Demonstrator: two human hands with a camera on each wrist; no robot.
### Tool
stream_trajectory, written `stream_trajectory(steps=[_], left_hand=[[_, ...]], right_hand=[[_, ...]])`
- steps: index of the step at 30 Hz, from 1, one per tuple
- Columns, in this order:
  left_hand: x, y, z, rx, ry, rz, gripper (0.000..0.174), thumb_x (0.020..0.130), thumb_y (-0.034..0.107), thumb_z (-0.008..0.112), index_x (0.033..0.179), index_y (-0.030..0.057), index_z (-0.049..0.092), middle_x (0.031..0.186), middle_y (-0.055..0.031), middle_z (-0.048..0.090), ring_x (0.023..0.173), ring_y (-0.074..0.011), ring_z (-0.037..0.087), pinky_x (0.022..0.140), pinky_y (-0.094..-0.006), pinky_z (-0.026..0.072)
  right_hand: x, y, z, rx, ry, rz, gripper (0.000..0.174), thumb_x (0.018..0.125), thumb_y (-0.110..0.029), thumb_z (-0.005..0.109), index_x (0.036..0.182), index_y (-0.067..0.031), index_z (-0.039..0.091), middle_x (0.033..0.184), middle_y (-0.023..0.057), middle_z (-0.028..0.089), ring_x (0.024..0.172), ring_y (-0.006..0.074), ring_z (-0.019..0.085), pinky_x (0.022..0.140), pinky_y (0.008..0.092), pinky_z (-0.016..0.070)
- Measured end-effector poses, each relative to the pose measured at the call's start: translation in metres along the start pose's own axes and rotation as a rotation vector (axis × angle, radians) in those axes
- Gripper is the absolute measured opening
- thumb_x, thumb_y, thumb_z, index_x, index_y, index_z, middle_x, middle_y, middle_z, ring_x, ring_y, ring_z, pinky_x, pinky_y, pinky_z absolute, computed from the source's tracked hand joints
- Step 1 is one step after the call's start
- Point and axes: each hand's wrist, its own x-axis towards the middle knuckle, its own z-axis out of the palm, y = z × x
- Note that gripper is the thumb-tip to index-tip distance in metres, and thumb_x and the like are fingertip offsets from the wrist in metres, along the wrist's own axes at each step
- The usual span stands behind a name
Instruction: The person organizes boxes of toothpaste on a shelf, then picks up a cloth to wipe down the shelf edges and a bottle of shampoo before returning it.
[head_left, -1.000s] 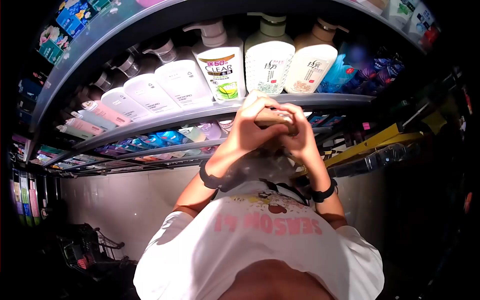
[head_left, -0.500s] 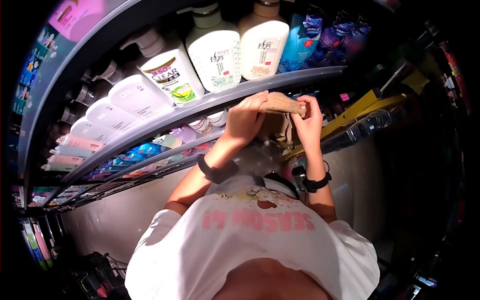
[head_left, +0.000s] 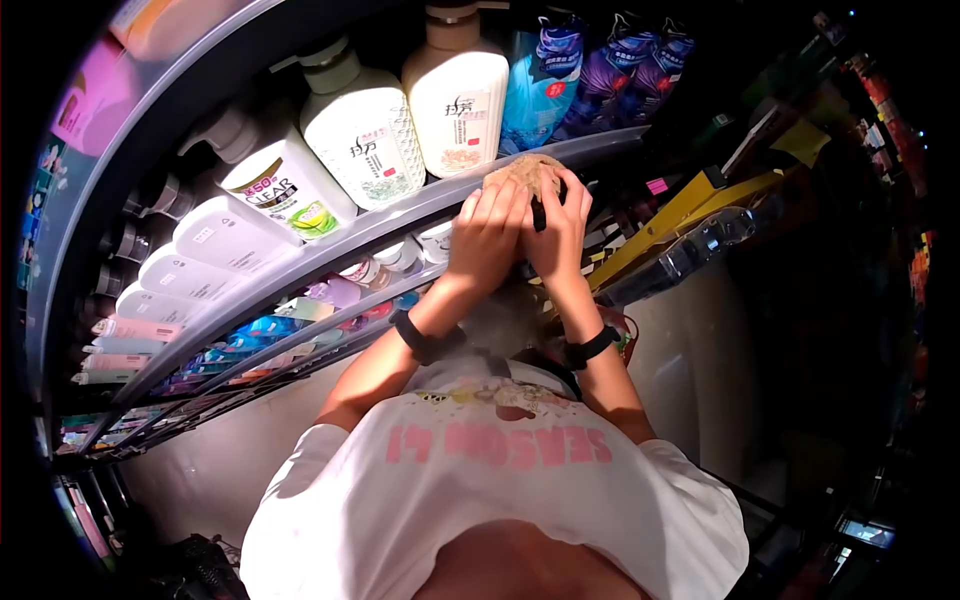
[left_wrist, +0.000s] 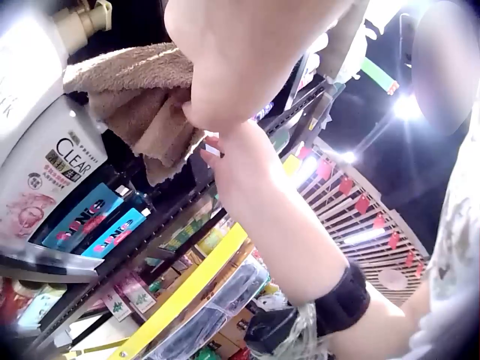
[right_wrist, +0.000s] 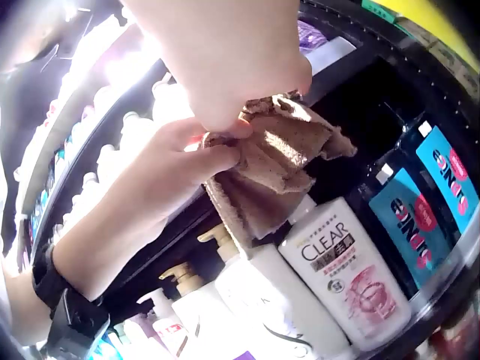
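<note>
A brown terry cloth [head_left: 527, 172] is bunched between my two hands close to the front of the shelf. My left hand [head_left: 490, 228] holds its near left side, while my right hand [head_left: 556, 225] grips it from the right. The hands lie side by side, partly covering the cloth. In the right wrist view, folds of the cloth [right_wrist: 281, 161] hang below the fingers, in front of pump bottles. A white CLEAR bottle [right_wrist: 345, 277] stands near the hanging folds. The left wrist view shows the cloth [left_wrist: 142, 112] crumpled, its edge drooping.
Pump bottles, including a green-capped one [head_left: 365, 135] and a cream one [head_left: 458, 105], line the shelf [head_left: 400, 205]. Blue and purple pouches [head_left: 625, 75] stand farther right. A yellow bar [head_left: 670, 225] slants out on the right. Lower shelves hold more goods.
The hands have drawn closer together and the cloth is bunched more tightly than half a second ago. The head view has shifted right along the shelf, so the bottles appear farther left.
</note>
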Motion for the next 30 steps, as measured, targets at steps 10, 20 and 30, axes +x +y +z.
stream_trajectory(steps=[10, 20, 30], left_hand=[[0.055, 0.036, 0.047, -0.047, -0.204, -0.013, 0.036, 0.077, 0.012, 0.05, 0.107, -0.0066, 0.051, 0.109, -0.0231, 0.051, 0.106, -0.0352, 0.048, 0.094, -0.0401, 0.0374], [0.076, 0.05, 0.07, -0.161, -0.14, 0.023, 0.036, 0.071, 0.011, 0.05, 0.102, -0.0067, 0.053, 0.107, -0.0194, 0.052, 0.106, -0.0327, 0.048, 0.092, -0.0376, 0.0389], [0.025, 0.027, -0.008, -0.067, -0.122, -0.291, 0.041, 0.07, 0.009, 0.053, 0.11, 0.002, 0.054, 0.113, -0.0115, 0.053, 0.104, -0.0283, 0.049, 0.085, -0.0378, 0.0415]], right_hand=[[0.035, 0.044, -0.029, -0.232, -0.063, 0.197, 0.033, 0.077, -0.005, 0.052, 0.11, -0.0009, 0.054, 0.103, 0.0215, 0.045, 0.094, 0.037, 0.044, 0.079, 0.0386, 0.0407], [0.051, 0.074, -0.026, 0.543, 0.053, 0.905, 0.048, 0.092, -0.04, 0.033, 0.122, -0.0031, 0.043, 0.113, 0.0196, 0.049, 0.105, 0.0324, 0.045, 0.089, 0.0347, 0.0353], [0.026, 0.028, -0.014, 0.273, -0.237, 0.325, 0.034, 0.073, 0.0, 0.044, 0.105, -0.0006, 0.056, 0.1, 0.0201, 0.059, 0.09, 0.0358, 0.058, 0.079, 0.0364, 0.046]])
